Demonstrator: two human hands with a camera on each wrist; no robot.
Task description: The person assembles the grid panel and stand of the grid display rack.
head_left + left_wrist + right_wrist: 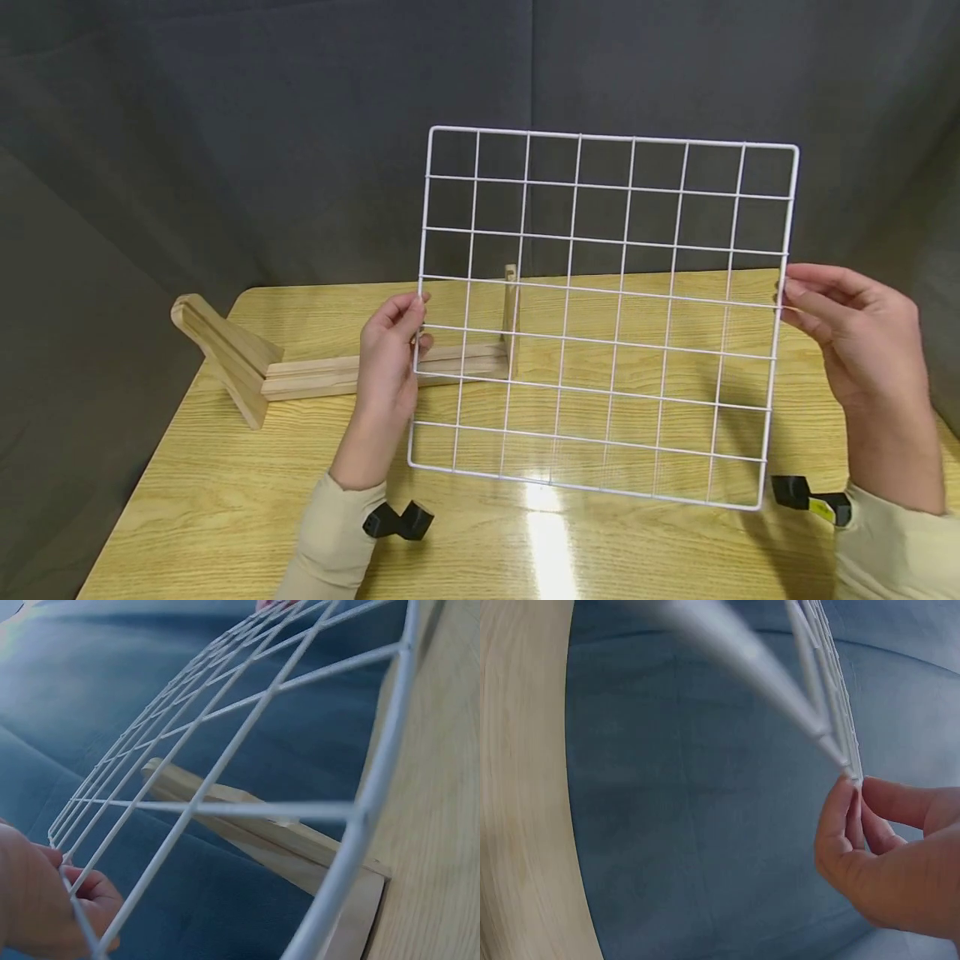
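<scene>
Two hands [386,354] pinching grid [600,317], head view only

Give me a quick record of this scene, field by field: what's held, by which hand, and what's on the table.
held item: white wire grid panel, upright, above the table
left hand: pinches the panel's left edge
right hand: pinches the panel's right edge
behind panel: wooden stand lying on the table
surface: light wooden table
backdrop: dark grey cloth

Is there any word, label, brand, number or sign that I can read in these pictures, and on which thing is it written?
None: no readable text on the white wire grid, the wooden stand or the table.
The yellow patch on the right wrist clip is too small to tell whether it bears writing.
</scene>
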